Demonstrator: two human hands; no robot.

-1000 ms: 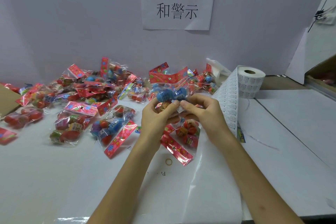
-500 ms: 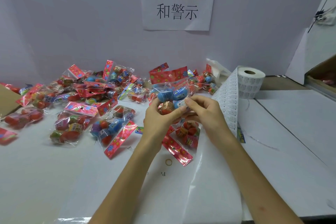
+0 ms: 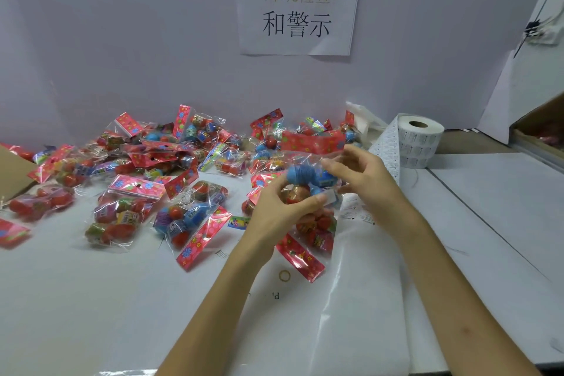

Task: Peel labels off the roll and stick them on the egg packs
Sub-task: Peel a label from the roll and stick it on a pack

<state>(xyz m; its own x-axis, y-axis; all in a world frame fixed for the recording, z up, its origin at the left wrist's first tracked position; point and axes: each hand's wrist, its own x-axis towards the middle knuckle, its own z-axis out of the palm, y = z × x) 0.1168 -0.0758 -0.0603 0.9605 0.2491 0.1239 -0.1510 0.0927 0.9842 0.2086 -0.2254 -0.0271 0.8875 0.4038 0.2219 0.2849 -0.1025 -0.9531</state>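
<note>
The left hand (image 3: 282,207) holds one egg pack (image 3: 305,181) up over the table (image 3: 91,299). Its fingers curl round the bottom of the bag, and its thumb lies across the front, on a red egg. Two blue eggs sit above the thumb. A small white label (image 3: 331,197) shows on the pack, just past the tip of the thumb.

The right hand (image 3: 364,180) is just beside the pack, on its right. Its fingers are spread out and loose, and they grip nothing. The picture is too blurry there to tell if the fingertips touch the clear bag.

Half a second ago the right hand was closed in on the pack, with its fingers pressed on the front next to the left thumb. Now those fingers have lifted away and opened wide. The left hand has kept its hold, and the pack is in nearly the same spot.

The label roll (image 3: 421,143) stands on the table behind the right hand. A strip of labels (image 3: 386,146) hangs down from it and runs under the right wrist. Another egg pack (image 3: 316,233) lies flat on the table, right under the held one. A big pile of egg packs (image 3: 171,168) covers the table to the left, up to the wall. A paper sign (image 3: 299,6) hangs on the wall above.
</note>
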